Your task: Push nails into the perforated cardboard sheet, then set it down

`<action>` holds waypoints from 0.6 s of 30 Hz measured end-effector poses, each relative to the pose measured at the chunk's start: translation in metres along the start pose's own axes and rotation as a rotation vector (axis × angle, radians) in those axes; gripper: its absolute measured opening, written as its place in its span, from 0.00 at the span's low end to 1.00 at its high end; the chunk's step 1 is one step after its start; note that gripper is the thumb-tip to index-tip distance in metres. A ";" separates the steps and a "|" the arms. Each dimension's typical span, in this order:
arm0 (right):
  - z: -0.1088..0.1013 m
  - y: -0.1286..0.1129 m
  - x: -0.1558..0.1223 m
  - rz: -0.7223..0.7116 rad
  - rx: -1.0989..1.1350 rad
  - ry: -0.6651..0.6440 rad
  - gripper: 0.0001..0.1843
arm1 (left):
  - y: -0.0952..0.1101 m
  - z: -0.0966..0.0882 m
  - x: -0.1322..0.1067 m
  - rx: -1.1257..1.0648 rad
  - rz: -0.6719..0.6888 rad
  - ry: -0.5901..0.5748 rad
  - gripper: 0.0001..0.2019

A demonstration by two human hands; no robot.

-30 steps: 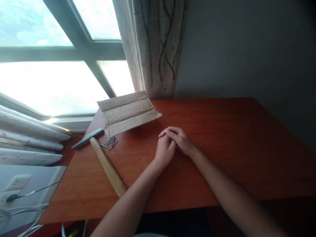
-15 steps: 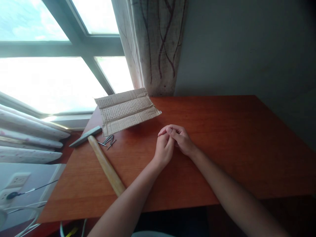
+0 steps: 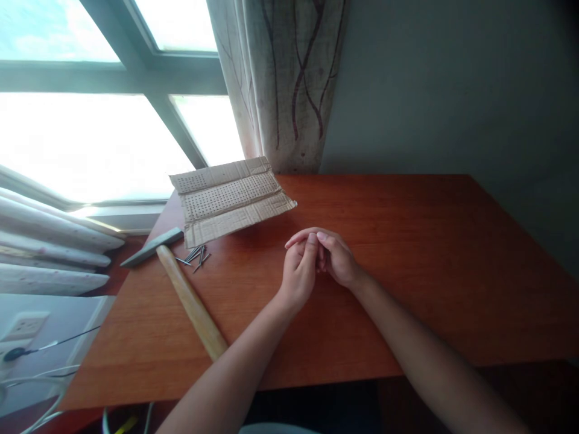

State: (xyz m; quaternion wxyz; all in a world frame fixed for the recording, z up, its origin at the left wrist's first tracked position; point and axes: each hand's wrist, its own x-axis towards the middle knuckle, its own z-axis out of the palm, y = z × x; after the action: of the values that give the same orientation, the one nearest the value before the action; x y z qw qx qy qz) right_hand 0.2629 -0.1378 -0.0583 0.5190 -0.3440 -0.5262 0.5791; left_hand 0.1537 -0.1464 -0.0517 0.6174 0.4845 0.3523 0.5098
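My left hand (image 3: 299, 270) and my right hand (image 3: 340, 258) are clasped together above the middle of the desk. The right fingers wrap over the left ones, and both thumbs meet on top. The palms are hidden; no object shows between them. To the left lies a hammer (image 3: 192, 301) with a pale wooden handle and a grey head, its handle's end partly behind my left forearm. Several loose nails (image 3: 194, 255) are scattered beside the hammer head. Behind them sits a creased piece of cardboard (image 3: 233, 199) with rows of small holes.
The reddish-brown wooden desk (image 3: 416, 253) reaches far to the right, against a grey wall (image 3: 429, 84). A window (image 3: 90, 141) and patterned curtain (image 3: 289, 78) stand behind it. At lower left are a wall socket (image 3: 27, 325) and cables (image 3: 40, 380).
My hands stay clasped, but the thumbs have shifted: my left thumb now points up beside the right thumb, which no longer lies across it. The view has moved slightly.
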 end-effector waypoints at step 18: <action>-0.001 -0.003 -0.003 0.006 -0.014 0.020 0.22 | 0.001 0.000 -0.004 0.107 0.039 -0.005 0.29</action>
State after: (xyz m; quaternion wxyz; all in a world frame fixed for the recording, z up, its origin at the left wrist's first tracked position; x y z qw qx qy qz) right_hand 0.2650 -0.1406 -0.0562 0.5202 -0.3549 -0.5240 0.5735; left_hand 0.1522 -0.1499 -0.0505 0.5813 0.5251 0.3679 0.5010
